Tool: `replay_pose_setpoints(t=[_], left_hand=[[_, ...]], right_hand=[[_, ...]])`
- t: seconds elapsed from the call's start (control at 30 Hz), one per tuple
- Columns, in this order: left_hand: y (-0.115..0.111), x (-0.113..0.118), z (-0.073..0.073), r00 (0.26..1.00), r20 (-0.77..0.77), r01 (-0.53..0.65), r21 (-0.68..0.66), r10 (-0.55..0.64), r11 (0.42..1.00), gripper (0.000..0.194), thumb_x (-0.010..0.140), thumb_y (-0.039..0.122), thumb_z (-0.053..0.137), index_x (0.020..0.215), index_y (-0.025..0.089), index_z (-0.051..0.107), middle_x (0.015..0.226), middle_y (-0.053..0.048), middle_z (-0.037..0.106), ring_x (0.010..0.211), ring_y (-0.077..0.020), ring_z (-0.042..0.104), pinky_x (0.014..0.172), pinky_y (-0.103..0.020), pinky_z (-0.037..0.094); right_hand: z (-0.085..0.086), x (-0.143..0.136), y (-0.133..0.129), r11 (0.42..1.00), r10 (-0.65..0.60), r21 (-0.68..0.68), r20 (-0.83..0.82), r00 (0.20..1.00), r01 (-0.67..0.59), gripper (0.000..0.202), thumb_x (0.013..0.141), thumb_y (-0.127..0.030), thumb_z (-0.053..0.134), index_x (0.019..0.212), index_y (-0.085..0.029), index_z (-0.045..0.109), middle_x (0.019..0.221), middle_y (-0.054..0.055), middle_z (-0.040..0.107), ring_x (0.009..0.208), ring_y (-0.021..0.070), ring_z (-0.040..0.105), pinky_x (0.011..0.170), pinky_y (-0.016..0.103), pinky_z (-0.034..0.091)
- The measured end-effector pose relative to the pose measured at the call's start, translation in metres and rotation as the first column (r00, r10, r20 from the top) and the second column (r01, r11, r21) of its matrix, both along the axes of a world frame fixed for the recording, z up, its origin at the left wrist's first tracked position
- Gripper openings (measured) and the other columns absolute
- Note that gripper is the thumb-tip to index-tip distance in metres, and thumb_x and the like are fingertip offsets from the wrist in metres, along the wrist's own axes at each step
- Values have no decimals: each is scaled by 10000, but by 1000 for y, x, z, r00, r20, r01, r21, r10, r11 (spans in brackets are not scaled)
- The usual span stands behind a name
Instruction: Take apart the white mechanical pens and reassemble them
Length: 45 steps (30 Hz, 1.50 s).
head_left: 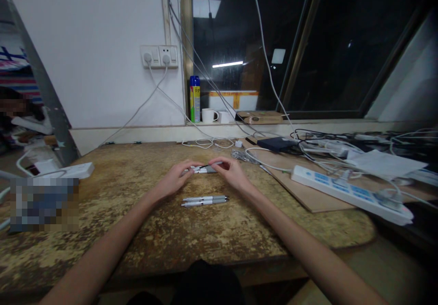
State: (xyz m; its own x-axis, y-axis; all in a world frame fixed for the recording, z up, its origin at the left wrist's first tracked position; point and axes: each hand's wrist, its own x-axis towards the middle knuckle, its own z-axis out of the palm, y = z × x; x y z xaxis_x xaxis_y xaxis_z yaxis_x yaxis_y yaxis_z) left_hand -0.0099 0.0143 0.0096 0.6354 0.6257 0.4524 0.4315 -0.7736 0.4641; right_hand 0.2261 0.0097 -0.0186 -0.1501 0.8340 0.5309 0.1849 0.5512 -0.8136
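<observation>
Both hands meet over the worn wooden table [157, 241], pinching one pen [204, 166] between them. My left hand [175, 177] has closed fingers on its whitish end, and my right hand [230, 171] grips the other end. A thin dark section shows between the fingertips; whether the pen is in one piece I cannot tell. Just beneath lies at least one more white-and-grey pen [208, 170], partly hidden by the fingers. Nearer to me, two white pens with grey grips [205, 201] lie side by side on the tabletop, apart from both hands.
On the right, a white power strip [352, 193] and tangled cables rest partly on a brown board [308, 200]. A black box [277, 144] sits behind. Another power strip [80, 171] is at left. A spray can [195, 99] and mug [208, 115] stand on the sill. A person sits far left.
</observation>
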Motion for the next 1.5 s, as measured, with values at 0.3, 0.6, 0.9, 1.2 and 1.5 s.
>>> replay_pose_setpoints(t=[0.3,0.6,0.9,1.2,1.5], left_hand=[[6,-8,-3,997,21,-80,40,79,996,319,991,234,425,1215,216,650,1239,-78,659,1180,-229,582,1080,-429,404],[2,-6,0,997,5,-72,33,72,997,314,984,229,447,1211,221,662,1217,-75,663,1177,-233,578,1084,-428,397],[7,-4,-5,1000,31,4,39,-5,999,300,963,231,495,1189,235,693,1181,-76,670,1121,-230,600,1024,-387,434],[3,-5,-1,996,83,-16,21,14,1000,313,975,293,502,1227,271,686,1227,-54,680,1152,-230,604,1046,-394,428],[20,-24,-8,966,178,-181,-66,190,981,352,950,414,524,1207,245,695,1265,-54,690,1169,-247,621,1034,-375,458]], right_hand=[[0,7,6,993,-54,-115,-131,990,39,228,812,-363,658,944,-184,706,816,41,722,801,195,674,810,333,515],[-7,7,8,992,-109,-69,-22,994,107,243,850,-392,617,890,-174,714,828,55,728,813,202,665,824,334,496],[-12,2,7,999,-2,-47,141,990,8,357,917,-468,556,791,-169,705,761,27,691,747,168,595,742,271,440],[-12,6,11,992,52,-116,28,998,-49,376,903,-520,580,839,-177,719,788,38,709,757,185,631,764,290,465],[-12,18,20,991,-45,-131,-166,985,23,409,828,-582,636,773,-177,665,766,50,676,724,189,624,743,311,495]])
